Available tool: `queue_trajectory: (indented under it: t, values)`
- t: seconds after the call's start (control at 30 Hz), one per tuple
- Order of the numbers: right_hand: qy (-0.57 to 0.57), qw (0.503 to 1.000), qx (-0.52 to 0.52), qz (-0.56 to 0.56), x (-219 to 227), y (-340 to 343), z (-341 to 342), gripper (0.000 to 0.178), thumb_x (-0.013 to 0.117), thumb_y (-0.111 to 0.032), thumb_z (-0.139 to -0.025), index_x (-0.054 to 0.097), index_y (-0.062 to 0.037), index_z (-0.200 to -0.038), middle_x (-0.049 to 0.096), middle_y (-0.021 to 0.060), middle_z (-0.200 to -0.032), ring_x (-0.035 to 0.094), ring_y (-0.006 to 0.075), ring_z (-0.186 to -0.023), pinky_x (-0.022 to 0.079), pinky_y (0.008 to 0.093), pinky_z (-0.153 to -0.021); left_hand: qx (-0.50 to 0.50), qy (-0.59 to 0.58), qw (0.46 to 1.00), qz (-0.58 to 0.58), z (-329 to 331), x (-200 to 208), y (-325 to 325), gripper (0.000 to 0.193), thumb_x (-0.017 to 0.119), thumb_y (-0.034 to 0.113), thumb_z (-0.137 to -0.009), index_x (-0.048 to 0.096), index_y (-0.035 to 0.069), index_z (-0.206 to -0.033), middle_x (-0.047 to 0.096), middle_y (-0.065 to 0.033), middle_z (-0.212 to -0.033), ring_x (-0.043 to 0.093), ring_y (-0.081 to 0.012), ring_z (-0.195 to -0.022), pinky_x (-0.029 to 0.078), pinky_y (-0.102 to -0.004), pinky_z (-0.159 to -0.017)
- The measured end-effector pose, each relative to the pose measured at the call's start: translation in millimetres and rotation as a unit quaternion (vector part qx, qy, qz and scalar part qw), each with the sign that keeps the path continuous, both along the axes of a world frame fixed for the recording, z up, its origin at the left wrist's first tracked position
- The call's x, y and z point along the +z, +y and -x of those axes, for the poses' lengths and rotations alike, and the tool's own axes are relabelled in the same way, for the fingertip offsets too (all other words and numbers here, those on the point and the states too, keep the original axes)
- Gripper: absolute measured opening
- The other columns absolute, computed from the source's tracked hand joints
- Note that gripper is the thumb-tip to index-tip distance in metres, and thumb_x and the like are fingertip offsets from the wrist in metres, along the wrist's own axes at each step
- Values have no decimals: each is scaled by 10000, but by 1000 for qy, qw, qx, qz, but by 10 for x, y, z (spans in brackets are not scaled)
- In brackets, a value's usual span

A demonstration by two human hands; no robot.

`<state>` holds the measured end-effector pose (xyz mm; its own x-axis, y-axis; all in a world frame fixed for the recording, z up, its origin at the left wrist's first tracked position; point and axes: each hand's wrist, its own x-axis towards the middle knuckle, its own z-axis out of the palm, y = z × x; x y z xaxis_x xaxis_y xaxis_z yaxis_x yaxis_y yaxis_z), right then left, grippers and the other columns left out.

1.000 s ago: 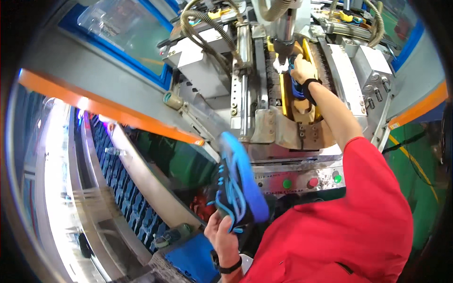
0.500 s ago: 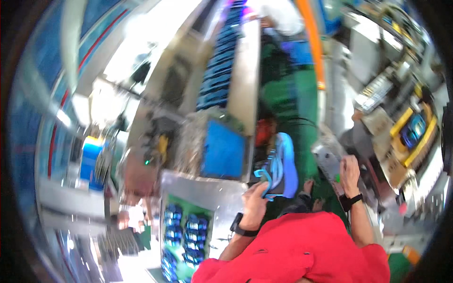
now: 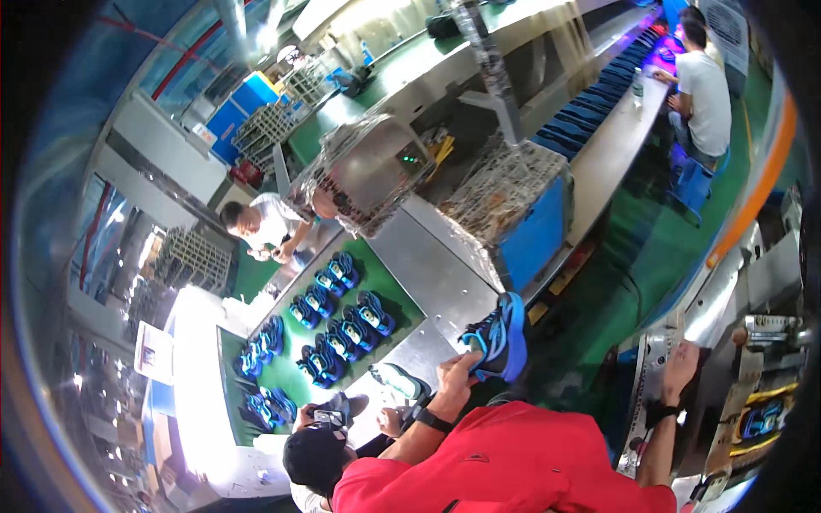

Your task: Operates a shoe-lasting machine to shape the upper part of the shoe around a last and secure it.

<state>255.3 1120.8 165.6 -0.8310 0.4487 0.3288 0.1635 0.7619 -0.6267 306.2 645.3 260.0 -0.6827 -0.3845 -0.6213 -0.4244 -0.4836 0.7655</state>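
My left hand (image 3: 457, 376) is closed on a blue and black sneaker (image 3: 511, 338), gripping it at the opening, with the blue sole turned to the right. It is raised beside the metal table's corner. Over at the right, my right hand (image 3: 682, 366) rests by a grey metal machine (image 3: 654, 376), its fingers loosely apart and nothing seen in them. Near my left wrist lies a pale sneaker (image 3: 398, 380). Several more blue and black sneakers (image 3: 346, 338) stand in rows on a green surface (image 3: 389, 291) to the left.
A person in a black cap (image 3: 312, 457) is close at my left. Another person (image 3: 278, 227) stands across the table, and one in white (image 3: 708, 103) sits by the conveyor (image 3: 590, 107) at the far right. A blue-sided machine housing (image 3: 539, 235) adjoins the table. A sneaker sits in a yellow-edged fixture (image 3: 761, 419).
My view has swung left, bringing more of the table and the people into sight. The sneaker stays in my left hand. My right hand now appears farther right, still by the machine.
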Motion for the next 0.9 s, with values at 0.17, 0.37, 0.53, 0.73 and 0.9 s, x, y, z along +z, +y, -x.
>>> queue_trajectory:
  t: [0.17, 0.37, 0.53, 0.73, 0.9]
  values:
    - [203, 962, 178, -38, 1747, -800, 1394, 200, 618, 7, -851, 598, 10, -1050, 618, 131, -1000, 598, 256, -876, 466, 339, -773, 118, -29, 992, 23, 310, -426, -980, 231, 732, 57, -759, 643, -86, -917, 667, -135, -856, 653, -221, -624, 586, -347, -547]
    - [371, 786, 375, -323, 3684, -2738, 2848, 267, 624, 65, -809, 601, 2, -1068, 629, 137, -1083, 606, 306, -1005, 469, 362, -890, 243, 21, 969, 46, 956, -1080, -2348, 217, 743, 66, -708, 659, -43, -877, 644, -111, -787, 630, -218, -638, 540, -344, -521]
    - [410, 634, 469, -459, 4448, -4612, 3811, 408, 635, 69, -766, 588, -18, -1162, 595, 120, -1197, 554, 304, -1145, 433, 386, -982, 300, -4, 944, 136, 1609, -1536, -3617, 216, 758, 145, -679, 660, -35, -749, 604, -65, -686, 524, -164, -508, 433, -311, -440]
    - [350, 539, 474, -602, 4686, -6497, 4761, 719, 617, 75, -696, 447, -75, -1378, 439, 78, -1438, 398, 307, -1335, 361, 413, -1107, 326, -74, 915, 227, 2382, -1921, -5127, 282, 738, 249, -676, 612, 11, -593, 609, -84, -615, 581, -233, -576, 478, -380, -519]
    - [402, 405, 511, -643, 4597, -7897, 5041, 587, 714, -80, -724, 550, -104, -1287, 561, 121, -1295, 524, 323, -1202, 436, 394, -993, 296, -182, 829, 439, 2961, -2162, -6051, 395, 650, 325, -643, 654, -49, -772, 661, -268, -809, 652, -436, -798, 515, -463, -741]
